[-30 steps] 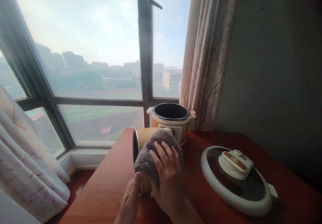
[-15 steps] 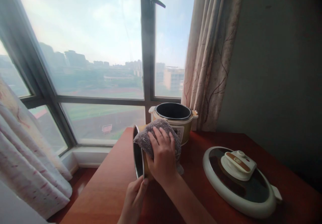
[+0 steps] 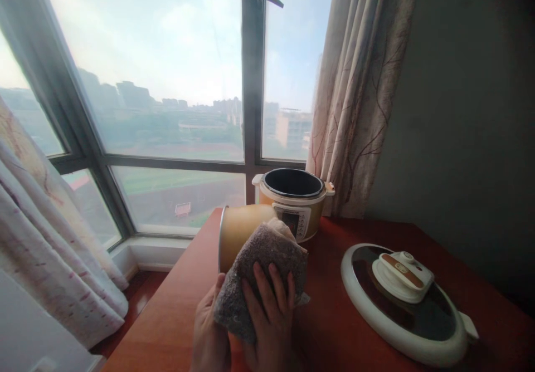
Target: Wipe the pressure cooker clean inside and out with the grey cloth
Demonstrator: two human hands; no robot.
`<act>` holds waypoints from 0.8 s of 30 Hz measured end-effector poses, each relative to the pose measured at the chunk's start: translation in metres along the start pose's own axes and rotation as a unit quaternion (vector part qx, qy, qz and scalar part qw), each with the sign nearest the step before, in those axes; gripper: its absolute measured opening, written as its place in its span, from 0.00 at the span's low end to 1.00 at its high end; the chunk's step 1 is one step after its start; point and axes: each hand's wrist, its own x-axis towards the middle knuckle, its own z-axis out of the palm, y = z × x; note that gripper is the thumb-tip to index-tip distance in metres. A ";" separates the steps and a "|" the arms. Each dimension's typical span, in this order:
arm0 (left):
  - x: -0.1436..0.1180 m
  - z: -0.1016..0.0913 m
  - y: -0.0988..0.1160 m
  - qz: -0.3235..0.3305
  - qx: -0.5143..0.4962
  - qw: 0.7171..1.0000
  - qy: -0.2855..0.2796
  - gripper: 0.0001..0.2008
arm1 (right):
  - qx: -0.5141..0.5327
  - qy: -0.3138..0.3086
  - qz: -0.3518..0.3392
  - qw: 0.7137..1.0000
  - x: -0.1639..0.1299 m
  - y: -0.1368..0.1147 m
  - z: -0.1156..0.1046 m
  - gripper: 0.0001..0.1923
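A golden inner pot is tipped on its side above the table, its rim facing left. My left hand grips the near part of that rim; the cloth hides some of its fingers. Across the pot's outer wall lies a grey fuzzy cloth, which my right hand presses down with its fingers spread over it. Just behind stands the pressure cooker body, with a dark interior and a control panel partly covered by the cloth.
The cooker lid, with a white rim and handle, lies on the right of the reddish wooden table. Windows rise behind the table. Curtains hang at the left and behind the cooker.
My right hand and the cloth have moved down and nearer along the pot's wall. The pot has turned, so its golden outside shows and its opening is hidden. The view has shifted slightly.
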 end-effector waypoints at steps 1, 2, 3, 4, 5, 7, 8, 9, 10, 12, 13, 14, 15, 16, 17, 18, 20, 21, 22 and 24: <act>-0.002 0.002 0.004 -0.028 -0.026 0.999 0.026 0.24 | 0.009 0.010 -0.005 1.000 -0.007 0.000 0.001 0.25; -0.004 0.004 0.007 -0.052 -0.049 0.996 0.056 0.23 | 0.016 0.017 -0.007 1.000 -0.015 0.000 0.003 0.25; -0.006 0.006 0.011 -0.068 -0.068 0.992 0.086 0.21 | 0.022 0.021 -0.005 1.000 -0.022 0.000 0.004 0.25; -0.008 0.008 0.013 -0.079 -0.084 0.987 0.115 0.19 | 0.027 0.021 0.002 0.999 -0.029 -0.001 0.006 0.25; -0.009 0.010 0.015 -0.083 -0.095 0.983 0.136 0.19 | 0.031 0.017 0.013 0.999 -0.036 -0.001 0.008 0.26; -0.010 0.013 0.016 -0.080 -0.110 0.980 0.148 0.19 | 0.044 0.011 0.049 0.998 -0.047 -0.003 0.011 0.26; -0.010 0.015 0.016 -0.073 -0.116 0.980 0.141 0.20 | 0.056 0.015 0.073 0.996 -0.052 -0.005 0.013 0.25; -0.011 0.016 0.016 -0.064 -0.123 0.981 0.133 0.20 | 0.073 0.025 0.103 0.992 -0.055 -0.006 0.014 0.25; -0.011 0.017 0.015 -0.051 -0.130 0.982 0.125 0.20 | 0.094 0.040 0.138 0.985 -0.058 -0.006 0.016 0.25; -0.012 0.018 0.015 -0.021 -0.139 0.981 0.134 0.20 | 0.150 0.076 0.235 0.957 -0.061 -0.003 0.019 0.27; -0.013 0.017 0.015 -0.009 -0.137 0.980 0.145 0.20 | 0.181 0.090 0.297 0.933 -0.060 0.002 0.020 0.28; -0.013 0.015 0.015 -0.002 -0.133 0.979 0.154 0.21 | 0.212 0.099 0.362 0.902 -0.058 0.008 0.021 0.28; -0.013 0.012 0.015 -0.002 -0.126 0.980 0.157 0.21 | 0.243 0.102 0.424 0.866 -0.055 0.016 0.020 0.28; -0.012 0.007 0.015 -0.010 -0.121 0.981 0.150 0.22 | 0.273 0.102 0.477 0.829 -0.050 0.025 0.019 0.28; -0.010 0.000 0.016 -0.021 -0.119 0.983 0.137 0.24 | 0.305 0.098 0.517 0.794 -0.043 0.034 0.018 0.29; -0.008 -0.007 0.016 -0.031 -0.116 0.985 0.120 0.26 | 0.339 0.092 0.541 0.764 -0.036 0.044 0.015 0.29; -0.001 -0.023 0.015 -0.050 -0.100 0.990 0.090 0.34 | 0.402 0.074 0.557 0.723 -0.019 0.063 0.009 0.29; 0.003 -0.030 0.014 -0.060 -0.085 0.992 0.078 0.38 | 0.424 0.064 0.559 0.710 -0.010 0.071 0.005 0.30; 0.007 -0.036 0.013 -0.070 -0.069 0.993 0.066 0.41 | 0.438 0.054 0.560 0.701 -0.001 0.078 0.002 0.30; 0.013 -0.044 0.011 -0.082 -0.060 0.994 0.045 0.42 | 0.447 0.043 0.562 0.694 0.015 0.089 -0.002 0.30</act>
